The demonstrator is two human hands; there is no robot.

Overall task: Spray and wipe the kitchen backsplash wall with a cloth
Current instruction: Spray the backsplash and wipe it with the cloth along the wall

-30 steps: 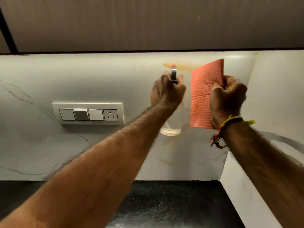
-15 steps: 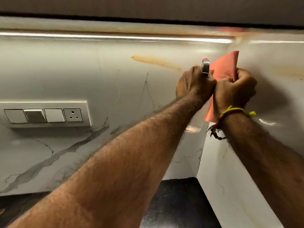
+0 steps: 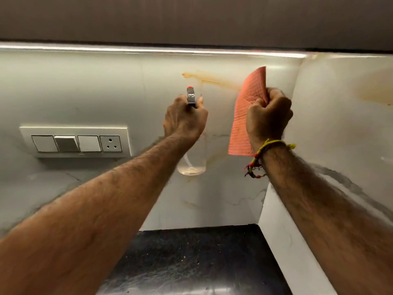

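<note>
Centre of frame: my left hand point(image 3: 184, 119) is wrapped round the neck of a clear spray bottle point(image 3: 192, 160), nozzle point(image 3: 190, 93) raised toward the backsplash wall point(image 3: 106, 88), presumably so the mist lands on the orange-brown streak point(image 3: 212, 80) just above it. Centre right: my right hand point(image 3: 268, 117) clenches a folded pink cloth point(image 3: 251, 107), held upright and apparently just clear of the wall, its upper edge over the streak's right end, ready to wipe once the spray is laid. A second stain point(image 3: 376, 88) marks the side wall at upper right. Open wall lies between the bottle and the switch panel point(image 3: 76, 140) at left. The cabinet's underside point(image 3: 191, 18) bounds movement above, the inside corner at right, the dark countertop point(image 3: 191, 262) below.
</note>
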